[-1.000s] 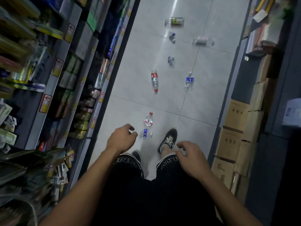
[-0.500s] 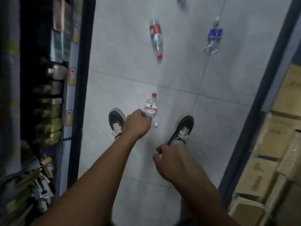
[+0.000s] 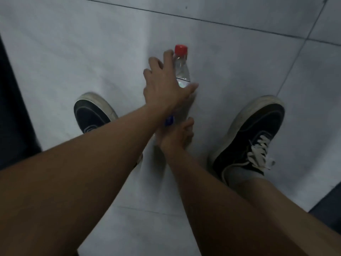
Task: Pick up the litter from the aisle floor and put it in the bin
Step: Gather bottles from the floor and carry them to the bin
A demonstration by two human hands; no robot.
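Grey tiled floor (image 3: pixel 77 52) fills the view, with a dark shelf base (image 3: pixel 11 111) along the left edge. Two black sneakers stand apart on it, the left shoe (image 3: pixel 92 112) and the right shoe (image 3: pixel 252 137). Between them lies a clear plastic bottle (image 3: pixel 181 71) with a red cap (image 3: pixel 181 49) pointing away. The left hand (image 3: pixel 164 84) lies over the bottle's body, fingers spread and thumb stretched across it. The right hand (image 3: pixel 177 134) sits just behind, fingers curled near a small blue scrap (image 3: pixel 169 120); whether it grips anything is unclear, since the left wrist hides it.
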